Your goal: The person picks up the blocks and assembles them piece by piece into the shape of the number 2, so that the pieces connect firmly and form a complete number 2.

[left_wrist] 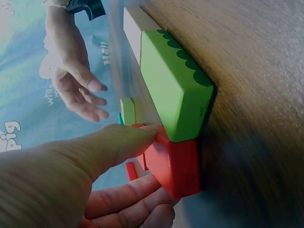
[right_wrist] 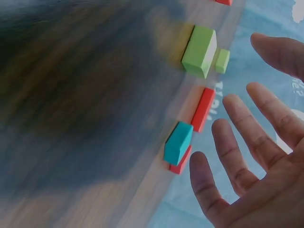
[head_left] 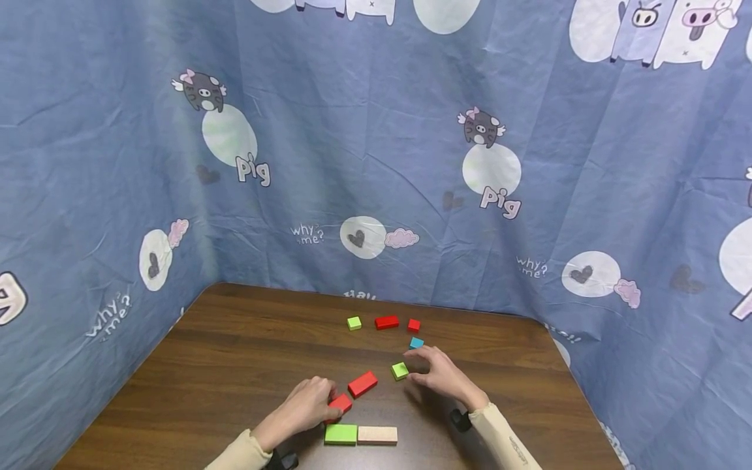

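Red block (head_left: pixel 343 405), on the table (head_left: pixel 223 365), just behind the long green block (head_left: pixel 341 435); pinched between left hand (head_left: pixel 302 405) thumb and fingers. Probably light, rigid, smooth; best gripped across opposite sides. Small green cube (head_left: pixel 400 371), likely similar; right hand (head_left: pixel 443 377) near it, fingers spread, nothing held.

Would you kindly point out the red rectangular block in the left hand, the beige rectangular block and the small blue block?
Red rectangular block (head_left: pixel 343 403): head view, top face.
Beige rectangular block (head_left: pixel 377 434): head view, top face.
Small blue block (right_wrist: pixel 177 142): right wrist view, largest visible face.
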Demonstrator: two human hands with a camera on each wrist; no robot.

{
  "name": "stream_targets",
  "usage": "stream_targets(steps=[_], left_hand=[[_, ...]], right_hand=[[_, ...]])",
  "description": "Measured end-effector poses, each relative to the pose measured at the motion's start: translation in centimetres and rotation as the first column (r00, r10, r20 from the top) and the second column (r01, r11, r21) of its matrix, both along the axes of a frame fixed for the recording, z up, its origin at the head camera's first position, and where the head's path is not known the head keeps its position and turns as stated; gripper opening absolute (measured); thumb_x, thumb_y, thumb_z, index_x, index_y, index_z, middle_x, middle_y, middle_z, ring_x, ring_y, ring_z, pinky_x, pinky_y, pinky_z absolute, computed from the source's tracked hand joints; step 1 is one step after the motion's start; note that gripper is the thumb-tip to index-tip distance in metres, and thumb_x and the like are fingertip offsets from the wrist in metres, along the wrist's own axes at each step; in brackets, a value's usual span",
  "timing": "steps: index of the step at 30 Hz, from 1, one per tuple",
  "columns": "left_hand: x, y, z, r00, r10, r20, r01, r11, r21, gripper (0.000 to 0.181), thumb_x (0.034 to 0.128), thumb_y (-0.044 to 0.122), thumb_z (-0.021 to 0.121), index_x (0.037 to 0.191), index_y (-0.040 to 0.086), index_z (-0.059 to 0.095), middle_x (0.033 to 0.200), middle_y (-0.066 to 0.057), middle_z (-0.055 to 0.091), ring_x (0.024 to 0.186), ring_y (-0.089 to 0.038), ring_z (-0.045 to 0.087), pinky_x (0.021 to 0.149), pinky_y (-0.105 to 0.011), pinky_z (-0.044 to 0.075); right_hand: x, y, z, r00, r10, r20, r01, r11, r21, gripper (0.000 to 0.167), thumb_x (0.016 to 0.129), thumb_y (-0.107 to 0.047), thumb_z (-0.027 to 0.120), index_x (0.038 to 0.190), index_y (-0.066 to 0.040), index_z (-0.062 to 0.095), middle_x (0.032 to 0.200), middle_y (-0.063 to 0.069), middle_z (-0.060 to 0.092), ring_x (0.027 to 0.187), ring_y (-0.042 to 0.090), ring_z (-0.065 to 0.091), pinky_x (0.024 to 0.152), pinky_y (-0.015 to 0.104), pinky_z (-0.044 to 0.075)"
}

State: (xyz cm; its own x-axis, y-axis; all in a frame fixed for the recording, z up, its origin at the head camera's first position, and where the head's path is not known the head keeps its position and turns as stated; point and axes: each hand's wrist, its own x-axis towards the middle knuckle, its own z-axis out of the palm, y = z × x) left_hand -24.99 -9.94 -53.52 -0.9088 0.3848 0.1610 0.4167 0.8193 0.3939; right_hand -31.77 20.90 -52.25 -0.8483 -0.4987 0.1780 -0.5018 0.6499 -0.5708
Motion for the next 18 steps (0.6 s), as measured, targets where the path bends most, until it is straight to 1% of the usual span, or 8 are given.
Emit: stream_targets(steps=[3, 5, 9, 11, 14, 18], left_hand=[[0.0, 0.0, 0.0, 1.000, 0.002, -0.002, -0.002, 1.000, -0.001, 0.028, 0.0674, 0.028, 0.078, 0.063, 0.015, 0.053, 0.056, 0.012, 0.039, 0.049, -0.003, 0.031, 0.044, -0.023, 0.022], [0.0, 0.0, 0.0, 1.000, 0.004, 0.000, -0.004, 1.000, -0.003, 0.029, 0.0675, 0.028, 0.078, 0.063, 0.015, 0.053, 0.056, 0.012, 0.039, 0.049, -0.003, 0.031, 0.044, -0.023, 0.022], [0.0, 0.0, 0.1, 1.000, 0.012, 0.003, -0.011, 1.000, -0.007, 0.028, 0.0675, 0.028, 0.078, 0.063, 0.016, 0.053, 0.056, 0.013, 0.039, 0.049, -0.003, 0.031, 0.044, -0.023, 0.022], [0.0, 0.1, 0.1, 1.000, 0.012, 0.003, -0.012, 1.000, -0.006, 0.028, 0.0674, 0.028, 0.078, 0.063, 0.016, 0.053, 0.056, 0.013, 0.039, 0.049, -0.003, 0.031, 0.044, -0.023, 0.022], [0.0, 0.0, 0.1, 1.000, 0.013, 0.003, -0.013, 1.000, -0.005, 0.028, 0.0669, 0.028, 0.077, 0.062, 0.017, 0.052, 0.055, 0.013, 0.039, 0.048, -0.003, 0.031, 0.044, -0.023, 0.022], [0.1, 0.0, 0.0, 1.000, 0.017, 0.005, -0.017, 1.000, -0.006, 0.028, 0.0659, 0.028, 0.077, 0.061, 0.019, 0.050, 0.055, 0.012, 0.041, 0.048, -0.004, 0.032, 0.044, -0.024, 0.024]], right_hand=[[-0.5, -0.6, 0.0, 1.000, 0.025, -0.007, -0.025, 1.000, 0.011, 0.043, 0.083, -0.020, 0.073, 0.124, -0.011, 0.062, 0.123, 0.002, 0.064, 0.117, 0.026, 0.055, 0.097, 0.050, 0.041], [-0.8, -1.1, 0.1, 0.998, 0.048, -0.029, -0.048, 0.999, 0.019, 0.044, 0.082, -0.018, 0.073, 0.123, -0.010, 0.063, 0.122, 0.003, 0.065, 0.117, 0.026, 0.056, 0.098, 0.049, 0.041], [-1.3, -2.0, 0.2, 0.994, 0.095, -0.056, -0.093, 0.995, 0.040, 0.043, 0.082, -0.017, 0.072, 0.123, -0.009, 0.063, 0.118, 0.005, 0.067, 0.115, 0.023, 0.058, 0.098, 0.044, 0.043], [-1.5, -2.5, 0.3, 0.991, 0.118, -0.069, -0.113, 0.991, 0.068, 0.042, 0.083, -0.017, 0.071, 0.123, -0.008, 0.063, 0.118, 0.005, 0.067, 0.114, 0.021, 0.059, 0.097, 0.042, 0.043], [-1.5, -3.3, 0.5, 0.988, 0.142, -0.063, -0.135, 0.985, 0.107, 0.043, 0.084, -0.017, 0.071, 0.125, -0.010, 0.062, 0.120, 0.002, 0.066, 0.115, 0.019, 0.058, 0.097, 0.040, 0.044], [-1.3, -4.4, 0.6, 0.984, 0.172, -0.037, -0.164, 0.974, 0.156, 0.046, 0.083, -0.018, 0.071, 0.128, -0.013, 0.061, 0.124, 0.000, 0.063, 0.118, 0.020, 0.054, 0.099, 0.042, 0.042]])
